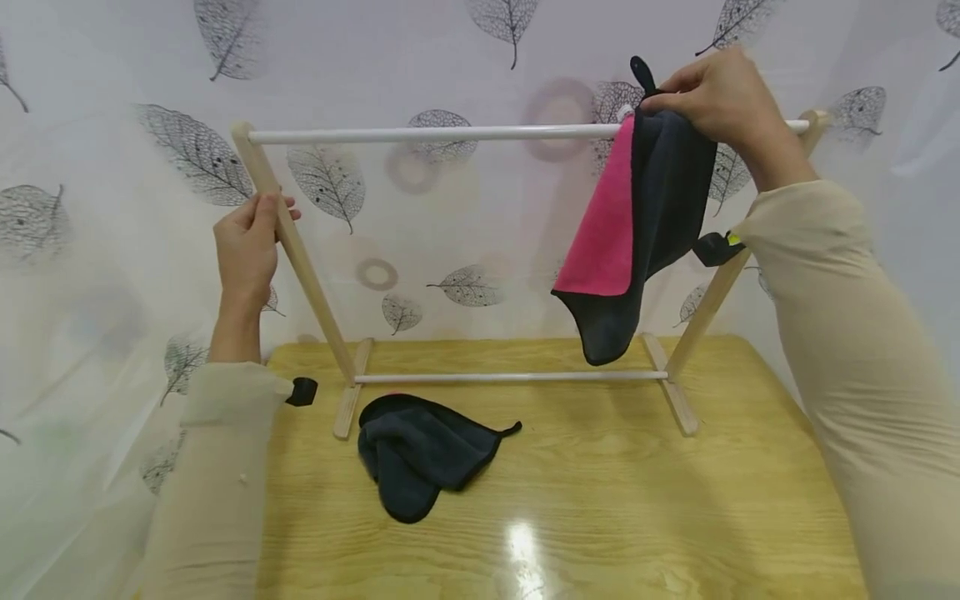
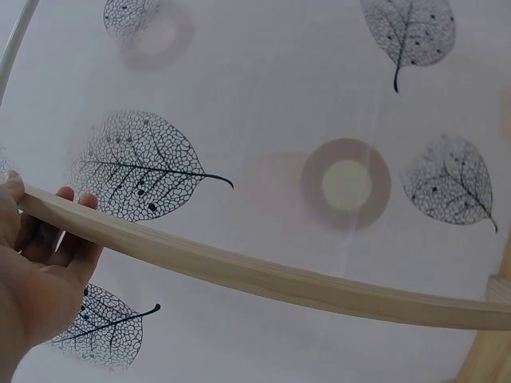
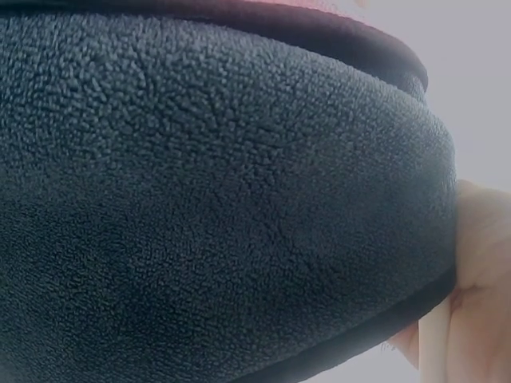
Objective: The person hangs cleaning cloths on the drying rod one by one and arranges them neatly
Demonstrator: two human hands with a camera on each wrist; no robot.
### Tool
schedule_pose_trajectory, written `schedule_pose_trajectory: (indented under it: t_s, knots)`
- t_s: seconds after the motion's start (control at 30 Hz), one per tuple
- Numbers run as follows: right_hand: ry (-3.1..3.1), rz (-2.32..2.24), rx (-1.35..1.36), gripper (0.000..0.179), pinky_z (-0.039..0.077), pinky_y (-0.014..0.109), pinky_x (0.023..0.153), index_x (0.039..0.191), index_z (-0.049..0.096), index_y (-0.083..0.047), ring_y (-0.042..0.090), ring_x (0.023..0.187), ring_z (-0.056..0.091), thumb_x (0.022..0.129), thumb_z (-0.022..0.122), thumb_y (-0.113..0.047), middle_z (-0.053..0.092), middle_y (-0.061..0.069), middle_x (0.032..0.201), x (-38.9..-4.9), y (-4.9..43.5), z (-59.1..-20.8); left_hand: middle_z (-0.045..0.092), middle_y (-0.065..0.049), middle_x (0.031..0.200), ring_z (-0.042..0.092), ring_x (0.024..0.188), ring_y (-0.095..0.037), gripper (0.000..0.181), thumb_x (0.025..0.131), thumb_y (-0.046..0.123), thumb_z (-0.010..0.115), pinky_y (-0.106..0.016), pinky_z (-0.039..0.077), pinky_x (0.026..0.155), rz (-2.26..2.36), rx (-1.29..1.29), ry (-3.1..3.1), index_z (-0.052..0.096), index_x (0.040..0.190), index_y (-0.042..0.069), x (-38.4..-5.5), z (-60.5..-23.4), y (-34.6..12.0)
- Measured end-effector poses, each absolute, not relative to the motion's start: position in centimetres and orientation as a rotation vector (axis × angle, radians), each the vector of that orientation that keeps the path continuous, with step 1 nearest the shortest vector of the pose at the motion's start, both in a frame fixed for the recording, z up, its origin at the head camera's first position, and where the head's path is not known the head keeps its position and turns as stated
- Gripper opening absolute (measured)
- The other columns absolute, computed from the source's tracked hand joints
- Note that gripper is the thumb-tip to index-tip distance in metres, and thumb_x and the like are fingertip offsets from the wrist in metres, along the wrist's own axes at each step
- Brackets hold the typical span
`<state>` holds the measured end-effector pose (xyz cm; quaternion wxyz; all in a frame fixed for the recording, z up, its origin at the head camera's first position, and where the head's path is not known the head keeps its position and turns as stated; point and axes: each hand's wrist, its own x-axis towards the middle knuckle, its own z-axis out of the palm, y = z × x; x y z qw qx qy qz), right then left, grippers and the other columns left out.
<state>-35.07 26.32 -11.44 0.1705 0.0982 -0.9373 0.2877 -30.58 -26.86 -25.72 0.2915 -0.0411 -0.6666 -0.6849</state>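
Behind everything hangs a leaf-printed sheet (image 1: pixel 487 200), and in front of it the desk (image 1: pixel 600 500) carries a rack (image 1: pixel 510 377), which stands assembled with its top bar (image 1: pixel 420 134) in place. I'd call the work partway along: the raised cloth (image 1: pixel 671 183) is up at the right part of the top bar, its pink side (image 1: pixel 603 233) partly turned out, but it is not let go, so I wouldn't count it as hung. The second cloth (image 1: pixel 427 450) lies rumpled on the desk in front of the rack, touched by nobody, and seems left to do. Of the two hands, the right hand (image 1: pixel 723 96) pinches the raised cloth by its top edge, just beside its black loop (image 1: pixel 642 75), while the left hand (image 1: pixel 251 246) grips the left post (image 1: pixel 311 287), thumb and fingers on opposite sides. As for what I can't make out, the right post (image 1: pixel 720 292) is partly covered by the arm and cloth, and the raised cloth hides a stretch of the top bar, so I can't tell whether it is draped over or only held against it. Some right fingertips are out of sight, and a small whitish bit where cloth meets bar is too small to identify.
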Motion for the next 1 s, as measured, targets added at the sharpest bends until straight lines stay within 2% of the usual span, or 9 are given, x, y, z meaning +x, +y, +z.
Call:
schedule_pose_trajectory:
  t_s: [0.17, 0.3, 0.53, 0.63, 0.8, 0.87, 1.0]
  knots:
    - [-2.660, 0.778, 0.266, 0.048, 0.043, 0.009, 0.062, 0.135, 0.066, 0.001, 0.014, 0.076, 0.051, 0.103, 0.064, -0.035, 0.057, 0.013, 0.107, -35.1, 26.1, -11.5, 0.073, -0.005, 0.110, 0.070, 0.101, -0.014, 0.045, 0.104, 0.030, 0.063, -0.029, 0.051, 0.100, -1.827, -0.096, -1.789, 0.065, 0.136, -0.001, -30.5, -25.4, -26.9]
    - [-2.656, 0.790, 0.266, 0.048, 0.044, 0.008, 0.062, 0.134, 0.067, 0.002, 0.012, 0.074, 0.051, 0.103, 0.064, -0.035, 0.057, 0.010, 0.104, -35.2, 26.1, -11.4, 0.073, -0.005, 0.107, 0.069, 0.102, -0.015, 0.042, 0.105, 0.028, 0.063, -0.029, 0.050, 0.100, -1.799, -0.051, -1.785, 0.068, 0.130, -0.004, -30.6, -25.2, -26.7]
    - [-2.661, 0.817, 0.256, 0.049, 0.045, 0.009, 0.061, 0.134, 0.067, 0.002, 0.012, 0.073, 0.052, 0.102, 0.065, -0.036, 0.057, 0.007, 0.101, -35.2, 26.1, -11.5, 0.066, -0.012, 0.133, 0.061, 0.116, -0.016, 0.040, 0.107, 0.027, 0.055, -0.027, 0.049, 0.100, -1.522, 0.101, -1.834, 0.062, 0.142, 0.008, -29.9, -24.8, -25.4]
    - [-2.663, 0.823, 0.250, 0.049, 0.045, 0.009, 0.062, 0.134, 0.067, 0.002, 0.013, 0.076, 0.052, 0.102, 0.065, -0.036, 0.057, 0.006, 0.101, -35.2, 26.0, -11.5, 0.061, -0.013, 0.137, 0.056, 0.121, -0.015, 0.039, 0.108, 0.018, 0.053, -0.025, 0.047, 0.101, -1.440, 0.125, -1.728, 0.058, 0.144, 0.004, -29.0, -24.5, -24.1]
    - [-2.659, 0.824, 0.251, 0.048, 0.045, 0.009, 0.064, 0.134, 0.067, 0.002, 0.013, 0.078, 0.051, 0.102, 0.065, -0.035, 0.057, 0.005, 0.100, -35.2, 26.0, -11.6, 0.061, -0.013, 0.129, 0.055, 0.118, -0.015, 0.030, 0.105, 0.006, 0.052, -0.023, 0.045, 0.096, -1.386, 0.059, -1.590, 0.059, 0.133, -0.003, -27.0, -23.7, -20.8]
    - [-2.660, 0.830, 0.250, 0.048, 0.045, 0.009, 0.063, 0.134, 0.067, 0.002, 0.014, 0.079, 0.051, 0.102, 0.065, -0.035, 0.057, 0.005, 0.100, -35.2, 26.0, -11.6, 0.063, -0.009, 0.123, 0.056, 0.112, -0.015, 0.027, 0.105, 0.004, 0.053, -0.024, 0.045, 0.092, -1.422, 0.012, -1.586, 0.061, 0.130, -0.002, -26.6, -23.7, -19.7]
    - [-2.658, 0.837, 0.247, 0.049, 0.045, 0.009, 0.064, 0.134, 0.067, 0.001, 0.014, 0.080, 0.050, 0.102, 0.065, -0.036, 0.057, 0.003, 0.099, -35.2, 26.0, -11.6, 0.065, -0.007, 0.119, 0.060, 0.109, -0.018, 0.025, 0.103, 0.003, 0.057, -0.025, 0.048, 0.093, -1.470, -0.126, -1.655, 0.064, 0.127, -0.001, -26.5, -24.7, -17.6]
